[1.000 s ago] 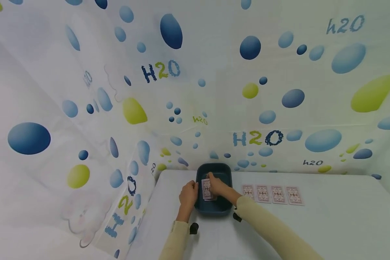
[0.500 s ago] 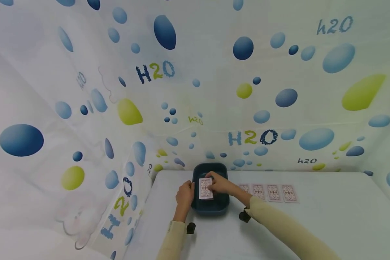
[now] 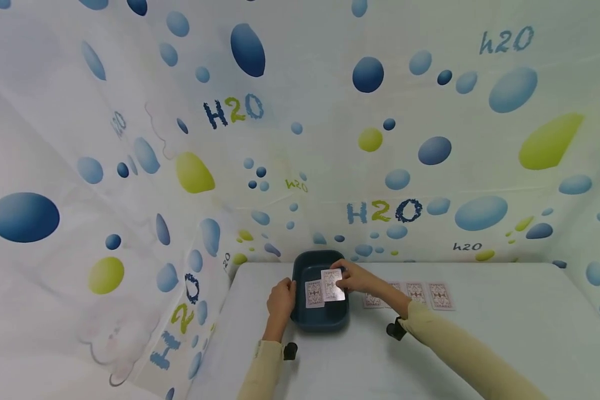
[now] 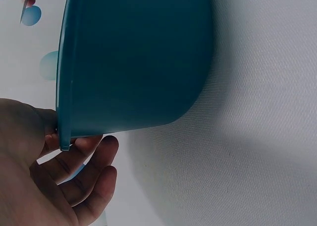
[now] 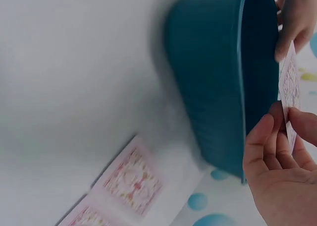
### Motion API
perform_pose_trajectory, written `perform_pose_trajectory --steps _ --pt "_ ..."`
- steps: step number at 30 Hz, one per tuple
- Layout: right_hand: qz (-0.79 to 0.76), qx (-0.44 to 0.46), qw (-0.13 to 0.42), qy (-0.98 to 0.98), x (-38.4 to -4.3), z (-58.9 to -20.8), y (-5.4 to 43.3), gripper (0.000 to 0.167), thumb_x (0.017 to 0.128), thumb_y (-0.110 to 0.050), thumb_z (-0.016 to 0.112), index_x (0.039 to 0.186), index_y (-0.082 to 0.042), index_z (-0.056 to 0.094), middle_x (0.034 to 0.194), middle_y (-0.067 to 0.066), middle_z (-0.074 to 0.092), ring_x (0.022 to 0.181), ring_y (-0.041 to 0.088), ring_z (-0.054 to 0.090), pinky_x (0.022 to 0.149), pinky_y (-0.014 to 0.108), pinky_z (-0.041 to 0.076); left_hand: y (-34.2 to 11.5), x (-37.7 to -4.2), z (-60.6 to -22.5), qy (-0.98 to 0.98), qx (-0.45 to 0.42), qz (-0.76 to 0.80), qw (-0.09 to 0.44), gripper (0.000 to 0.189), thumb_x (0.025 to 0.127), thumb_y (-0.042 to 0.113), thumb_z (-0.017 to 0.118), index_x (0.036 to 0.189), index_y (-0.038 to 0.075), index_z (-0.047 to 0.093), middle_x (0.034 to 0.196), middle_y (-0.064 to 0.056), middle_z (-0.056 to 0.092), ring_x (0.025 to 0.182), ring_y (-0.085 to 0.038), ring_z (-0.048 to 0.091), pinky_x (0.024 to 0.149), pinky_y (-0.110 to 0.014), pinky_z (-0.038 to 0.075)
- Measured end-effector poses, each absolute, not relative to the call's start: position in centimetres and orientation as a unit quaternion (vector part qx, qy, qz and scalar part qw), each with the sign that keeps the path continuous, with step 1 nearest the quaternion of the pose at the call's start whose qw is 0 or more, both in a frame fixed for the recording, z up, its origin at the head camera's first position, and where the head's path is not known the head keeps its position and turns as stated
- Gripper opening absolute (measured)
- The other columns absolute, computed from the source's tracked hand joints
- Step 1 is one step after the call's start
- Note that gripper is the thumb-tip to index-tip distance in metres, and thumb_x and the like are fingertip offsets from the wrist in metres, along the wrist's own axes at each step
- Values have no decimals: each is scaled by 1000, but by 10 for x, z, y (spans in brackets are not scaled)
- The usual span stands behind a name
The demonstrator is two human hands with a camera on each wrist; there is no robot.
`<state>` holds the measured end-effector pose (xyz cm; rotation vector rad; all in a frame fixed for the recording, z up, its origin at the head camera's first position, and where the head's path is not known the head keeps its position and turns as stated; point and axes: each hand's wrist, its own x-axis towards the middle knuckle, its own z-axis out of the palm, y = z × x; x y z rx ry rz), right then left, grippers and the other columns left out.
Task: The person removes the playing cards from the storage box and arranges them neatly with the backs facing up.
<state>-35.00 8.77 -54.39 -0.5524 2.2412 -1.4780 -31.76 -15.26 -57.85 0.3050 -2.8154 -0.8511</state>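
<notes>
A dark teal plastic basin (image 3: 321, 322) stands on the white table. My left hand (image 3: 281, 303) grips its left rim; in the left wrist view, the thumb is behind the rim and the curled fingers (image 4: 81, 179) are on the outside wall. Over the basin's right half, my right hand (image 3: 359, 279) pinches a playing card (image 3: 332, 285), its red-and-white patterned back showing. The right wrist view shows this card (image 5: 289, 87) nearly edge-on between thumb and fingers. Another playing card (image 3: 314, 295) lies back up in the basin, partly covered by the held one.
Right of the basin, several playing cards (image 3: 440, 296) lie back up in a row on the white table (image 3: 500, 333), partly behind my right forearm. A white curtain (image 3: 325, 161) with blue and green drops rises behind the table.
My right hand has lifted a card from the basin and moved it up and right, uncovering another card below. My left hand keeps its grip on the rim. The head view has shifted slightly.
</notes>
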Motion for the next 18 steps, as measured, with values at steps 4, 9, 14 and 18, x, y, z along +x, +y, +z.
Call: perform_pose_trajectory --steps 4,9,14,18 --pt "-509 -182 194 818 -349 -540 102 42 91 -7 60 130 -11 46 90 10 65 77 25 63 73 45 52 -153 -318 -580 -948 102 -285 93 27 98 26 52 76 11 54 63 -3 49 54 -19 45 49 -33 32" --pt "-497 -173 192 829 -348 -540 121 42 92 -9 60 132 -13 47 85 8 63 76 27 61 74 46 52 -153 -318 -579 -949 101 -286 92 27 98 26 52 76 11 54 63 -4 49 54 -19 45 49 -33 32" --pt "-502 -184 185 824 -346 -540 141 46 92 -8 59 136 -8 44 84 13 61 74 28 58 74 46 52 -152 -317 -577 -948 105 -286 87 27 98 26 52 76 10 55 64 -4 50 55 -19 46 49 -33 32" --pt "-508 -199 183 818 -343 -536 157 47 93 -7 58 137 -4 41 81 18 59 74 29 57 74 49 51 -153 -317 -577 -948 106 -288 87 27 98 27 52 76 11 54 63 -4 49 54 -19 45 49 -32 32"
